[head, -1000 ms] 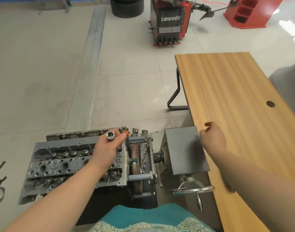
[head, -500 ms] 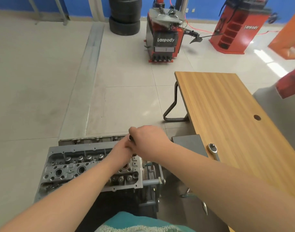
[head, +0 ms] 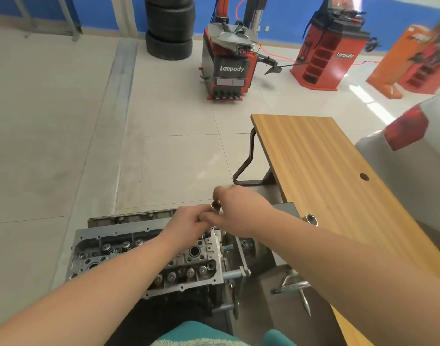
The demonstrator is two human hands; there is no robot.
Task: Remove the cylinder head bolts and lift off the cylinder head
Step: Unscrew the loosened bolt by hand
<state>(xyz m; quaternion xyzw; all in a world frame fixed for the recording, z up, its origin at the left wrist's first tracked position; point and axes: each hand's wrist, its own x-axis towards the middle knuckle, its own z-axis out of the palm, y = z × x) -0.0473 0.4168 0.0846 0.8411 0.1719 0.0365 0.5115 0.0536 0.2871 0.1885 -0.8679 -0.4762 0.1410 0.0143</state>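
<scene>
The grey cylinder head (head: 109, 242) sits on the engine stand at the lower left, its valve springs and bolt holes facing up. Over its far right corner my left hand (head: 186, 222) grips a socket tool (head: 215, 205) whose chrome socket end points up. My right hand (head: 235, 208) has reached across and pinches the same socket from the right. Both hands touch each other there. The lower part of the tool is hidden behind my fingers.
A ratchet head (head: 310, 219) lies at the near left edge of the wooden table (head: 338, 171). The stand's grey box (head: 285, 208) and crank handle (head: 295, 287) sit right of the head. A red tyre changer (head: 229, 68), stacked tyres (head: 170, 28) and a car's rear (head: 413, 146) stand beyond.
My right hand left the stand's grey box and came across to the socket that my left hand holds. The camera tilted up, showing more of the workshop.
</scene>
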